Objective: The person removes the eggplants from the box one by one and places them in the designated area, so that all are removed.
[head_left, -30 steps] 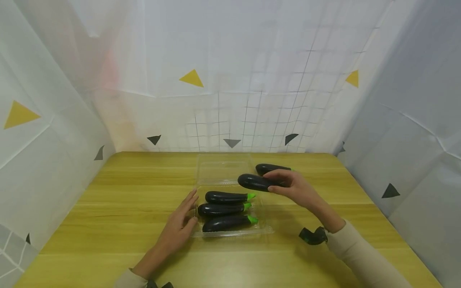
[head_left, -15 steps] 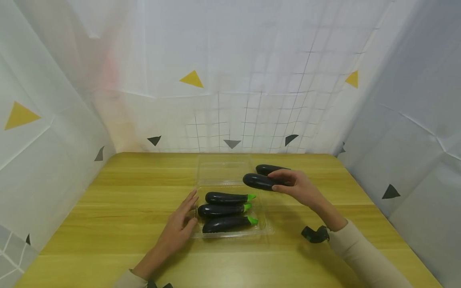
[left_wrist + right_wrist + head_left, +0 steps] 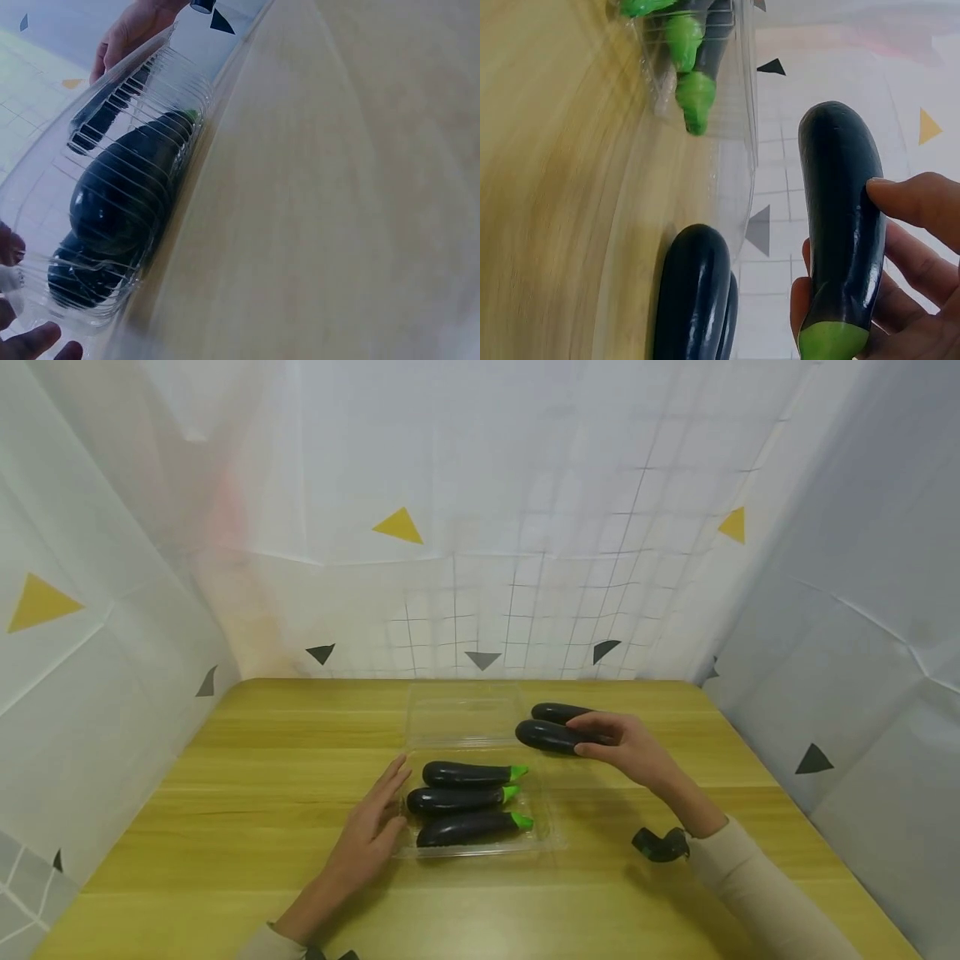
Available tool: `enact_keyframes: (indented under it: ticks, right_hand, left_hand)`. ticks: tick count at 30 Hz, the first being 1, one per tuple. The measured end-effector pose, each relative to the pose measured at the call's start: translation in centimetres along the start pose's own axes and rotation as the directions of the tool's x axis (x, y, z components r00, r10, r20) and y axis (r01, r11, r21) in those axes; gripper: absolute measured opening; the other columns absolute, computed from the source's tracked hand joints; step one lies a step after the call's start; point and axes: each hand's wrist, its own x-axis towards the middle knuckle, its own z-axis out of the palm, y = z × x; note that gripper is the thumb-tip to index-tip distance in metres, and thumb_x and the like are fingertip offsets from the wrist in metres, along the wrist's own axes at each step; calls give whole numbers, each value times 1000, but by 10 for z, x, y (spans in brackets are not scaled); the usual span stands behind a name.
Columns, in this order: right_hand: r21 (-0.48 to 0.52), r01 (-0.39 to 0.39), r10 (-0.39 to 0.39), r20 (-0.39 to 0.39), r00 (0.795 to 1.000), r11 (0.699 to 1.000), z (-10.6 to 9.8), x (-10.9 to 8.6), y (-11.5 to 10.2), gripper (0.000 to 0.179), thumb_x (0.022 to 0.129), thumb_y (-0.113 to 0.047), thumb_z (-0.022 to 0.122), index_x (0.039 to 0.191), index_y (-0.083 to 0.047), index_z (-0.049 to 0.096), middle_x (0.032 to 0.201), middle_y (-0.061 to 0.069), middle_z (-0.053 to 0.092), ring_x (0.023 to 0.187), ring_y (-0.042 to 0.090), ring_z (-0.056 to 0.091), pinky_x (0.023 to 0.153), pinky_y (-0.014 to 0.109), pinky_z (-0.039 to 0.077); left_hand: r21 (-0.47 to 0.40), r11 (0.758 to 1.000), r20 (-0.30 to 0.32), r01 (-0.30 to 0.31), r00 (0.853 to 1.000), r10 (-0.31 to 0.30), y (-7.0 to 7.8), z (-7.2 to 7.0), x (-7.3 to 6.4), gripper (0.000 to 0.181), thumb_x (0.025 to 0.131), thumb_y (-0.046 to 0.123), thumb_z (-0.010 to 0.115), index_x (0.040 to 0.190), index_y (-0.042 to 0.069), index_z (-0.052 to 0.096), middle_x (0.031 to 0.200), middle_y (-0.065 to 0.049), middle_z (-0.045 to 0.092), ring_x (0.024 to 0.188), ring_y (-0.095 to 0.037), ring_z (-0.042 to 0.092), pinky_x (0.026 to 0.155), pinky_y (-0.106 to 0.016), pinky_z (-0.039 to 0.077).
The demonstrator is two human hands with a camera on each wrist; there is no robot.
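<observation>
Pinching eggplant (image 3: 551,737) by stem half in right grip (image 3: 628,752), presumably for control, raised over table (image 3: 195,852) beside clear clamshell (image 3: 480,852); resting left grip (image 3: 366,835), fingers extended, at clamshell's side, likely steadying.

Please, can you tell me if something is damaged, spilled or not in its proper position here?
Nothing stands out. Three eggplants lie side by side in the clear box, green ends all pointing right; its lid is open. The right hand holds another eggplant. I see no spill or damage.
</observation>
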Motion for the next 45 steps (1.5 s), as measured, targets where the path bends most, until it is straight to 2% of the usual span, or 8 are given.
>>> enact_keyframes:
  ticks: [3,10,17,23,32,37,45]
  right_hand:
    - [-1,4,-4,2,1000,1000,-2,0,3,37,98,-12,74,133,-2,68,137,20,62,117,35,65,88,31,58]
    - [-17,1,-1,-6,1000,1000,-6,-2,11,36,97,-12,74,132,-2,69,135,20,63,119,35,64,88,30,58]
    - [-34,7,-8,-19,1000,999,-9,-3,18,36,98,-13,74,131,-2,69,135,20,63,121,36,62,88,29,58]
    - [-46,-40,40,-19,999,998,-12,-4,23,36,97,-14,75,131,-4,69,135,18,64,121,36,62,88,30,58]
    - [-84,-95,92,-30,995,992,-13,-3,34,37,96,-18,77,130,-8,71,133,13,66,120,33,63,87,31,58]
    - [-97,-81,78,-34,996,992,-12,-2,39,37,95,-15,78,130,-4,71,132,16,67,119,36,64,85,29,57]
    - [-130,-69,65,-37,997,989,-11,-4,48,37,94,-12,78,129,-1,72,132,18,66,122,38,62,89,26,54]
  left_hand:
    - [-31,1000,10,0,1000,0,0,-1,0,73,86,-12,59,156,0,42,166,-18,30,146,-35,39,112,-29,38]
    - [-59,998,11,2,1000,-1,0,-2,-2,73,86,-12,59,156,1,43,166,-19,30,146,-36,38,111,-42,41]
    - [-130,991,18,-4,1000,6,-3,-3,-1,72,89,-15,58,157,-1,41,166,-22,28,144,-40,39,103,-56,48]
    - [-124,992,-1,15,1000,-16,-1,-4,-1,64,94,-11,57,156,-2,42,166,-22,28,142,-41,42,104,-57,47]
    - [-130,990,-9,46,999,-47,0,-5,0,69,91,-15,55,157,0,42,167,-19,28,147,-37,36,105,-61,44]
    - [-125,991,-5,49,999,-50,0,-6,0,68,92,-14,56,157,1,42,167,-17,28,147,-38,36,106,-59,43]
    - [-126,990,-2,60,998,-60,1,-5,0,67,92,-14,56,156,0,44,167,-16,29,140,-39,47,103,-58,47]
